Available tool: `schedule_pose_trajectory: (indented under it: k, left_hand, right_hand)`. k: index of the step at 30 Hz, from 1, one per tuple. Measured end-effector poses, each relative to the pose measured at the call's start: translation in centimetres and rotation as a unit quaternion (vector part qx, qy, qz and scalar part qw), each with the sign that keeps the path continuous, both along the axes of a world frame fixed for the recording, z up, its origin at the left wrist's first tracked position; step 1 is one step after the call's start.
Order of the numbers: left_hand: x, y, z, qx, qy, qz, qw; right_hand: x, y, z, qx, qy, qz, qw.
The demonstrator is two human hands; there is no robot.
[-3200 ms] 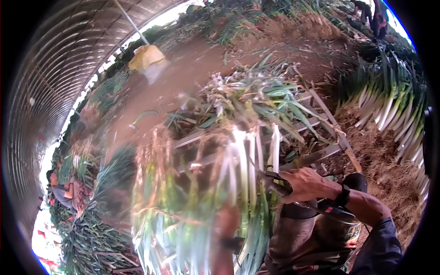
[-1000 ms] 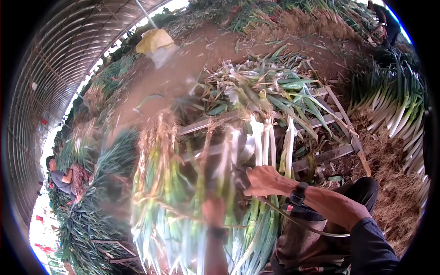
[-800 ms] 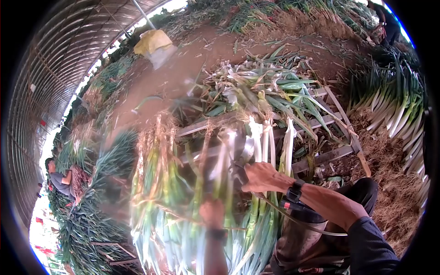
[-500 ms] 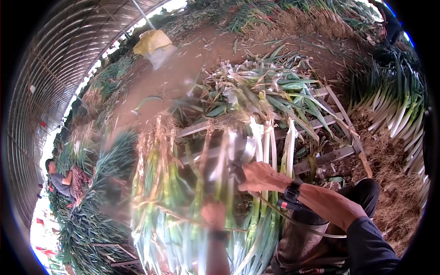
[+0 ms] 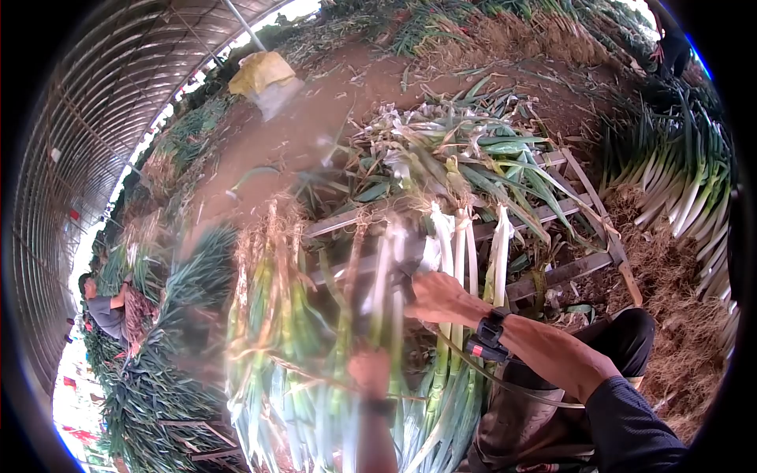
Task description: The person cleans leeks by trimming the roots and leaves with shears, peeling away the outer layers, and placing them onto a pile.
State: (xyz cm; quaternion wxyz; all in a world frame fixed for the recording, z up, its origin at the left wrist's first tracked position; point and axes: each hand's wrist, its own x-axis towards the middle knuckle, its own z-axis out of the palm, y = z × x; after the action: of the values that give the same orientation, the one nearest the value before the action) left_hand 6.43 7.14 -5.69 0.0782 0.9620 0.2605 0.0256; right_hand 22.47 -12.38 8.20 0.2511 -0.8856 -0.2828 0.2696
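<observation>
Head view: my right hand [image 5: 441,299] is closed, with its fingers curled round a dark tool [image 5: 405,274] whose front end sits among the white stalks just above my knuckles. The bundle of leeks [image 5: 300,339] stands to the left of those fingers, root ends uppermost and green leaves hanging below. My left hand [image 5: 371,370] is lower, under the tool and against the bundle. To do this step well, I judge the bundle should be held steady from below and one stalk presented to the tool at a time. The left fingers should stay clear beneath the working end, and the cord [image 5: 512,384] trailing from my wristband [image 5: 487,340] should hang away from the stalks. The left hand is badly blurred, so I cannot tell whether its fingers are wrapped round the stalks or only resting on them. The tool's working end is hidden behind the stalks and its type is unclear. The nearest leeks are smeared, and the lens edge cuts off the bundle's lower end.
</observation>
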Motion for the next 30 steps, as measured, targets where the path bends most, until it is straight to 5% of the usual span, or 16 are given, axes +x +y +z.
schedule_pose_trajectory:
  k: [7,13,18,23,28,30]
  left_hand:
    - [-0.1,-0.5,-0.9,0.034,-0.046,-0.001,0.998]
    - [-0.1,-0.5,-1.0,0.037,-0.055,-0.008,0.998]
    - [-0.2,-0.7,-0.7,0.023,-0.057,-0.007,0.998]
    - [1.0,-0.4,2.9,-0.057,0.013,0.050,0.997]
    - [1.3,1.2,5.4,-0.144,0.020,0.039,0.989]
    - [1.1,1.7,5.5,-0.155,0.006,0.020,0.988]
  right_hand:
    - [-0.2,-0.7,0.2,0.047,0.023,0.007,0.999]
    - [0.7,-0.2,-3.4,0.045,-0.173,0.083,0.980]
    - [0.6,-1.0,-0.6,0.069,0.009,0.013,0.998]
    - [-0.8,-2.7,-1.2,0.094,0.059,0.081,0.991]
    - [-4.6,-5.0,5.9,0.099,0.188,0.116,0.970]
    - [-5.8,-5.9,3.9,0.204,0.191,0.156,0.947]
